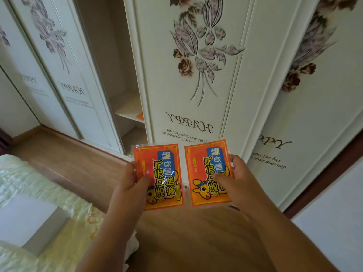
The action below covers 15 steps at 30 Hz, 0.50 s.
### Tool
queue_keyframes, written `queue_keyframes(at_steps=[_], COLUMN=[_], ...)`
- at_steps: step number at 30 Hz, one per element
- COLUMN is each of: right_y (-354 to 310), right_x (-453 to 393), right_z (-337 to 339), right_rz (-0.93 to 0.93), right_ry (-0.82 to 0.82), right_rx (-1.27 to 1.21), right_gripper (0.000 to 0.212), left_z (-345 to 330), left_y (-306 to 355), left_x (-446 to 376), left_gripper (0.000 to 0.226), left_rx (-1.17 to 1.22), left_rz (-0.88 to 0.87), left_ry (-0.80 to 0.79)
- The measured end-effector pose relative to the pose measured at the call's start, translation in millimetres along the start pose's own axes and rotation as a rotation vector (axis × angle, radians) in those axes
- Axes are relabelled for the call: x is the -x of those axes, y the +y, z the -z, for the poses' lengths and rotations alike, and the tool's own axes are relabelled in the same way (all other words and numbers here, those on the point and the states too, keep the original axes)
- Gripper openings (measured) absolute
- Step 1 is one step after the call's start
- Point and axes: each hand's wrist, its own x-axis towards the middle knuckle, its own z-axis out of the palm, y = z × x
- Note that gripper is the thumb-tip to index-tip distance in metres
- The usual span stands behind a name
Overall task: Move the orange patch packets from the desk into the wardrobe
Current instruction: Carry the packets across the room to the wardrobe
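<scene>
Orange and shiny, two flat plastic patch packets with yellow cartoon animals are up in the air, one in each hand. The left hand (131, 178) pinches the left orange packet (158, 176) with its thumb on the front and its fingers behind. The right hand (234, 178) pinches the right orange packet (208, 171) the same way. Both packets stand tall, long side pointing away from the person, side by side with a small gap between them.

The open gap of the white flowered wardrobe (196, 75) lies ahead and to the left of both hands. Inside it is a pale wooden shelf (127, 111). The left hand is nearer to that gap, so I think its packet can go in first.

A small orange corner (140, 115) peeks out at the shelf's front edge, just beside the door. It looks like one more packet. So I count two packets in the hands and maybe one on the shelf. No desk shows here.
</scene>
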Motion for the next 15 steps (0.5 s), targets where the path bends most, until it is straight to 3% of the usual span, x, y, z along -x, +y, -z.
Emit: queue_keyframes(at_steps=[15], right_y=[-25], right_x=[-89], right_z=[-75], right_rz=[-0.006], right_ry=[-0.023], right_rx=[-0.026], right_gripper=[0.027], left_z=[45], left_y=[8], left_x=[-105], left_gripper=[0.026], left_rx=[-0.029], left_rz=[0.034], left_ry=[-0.006])
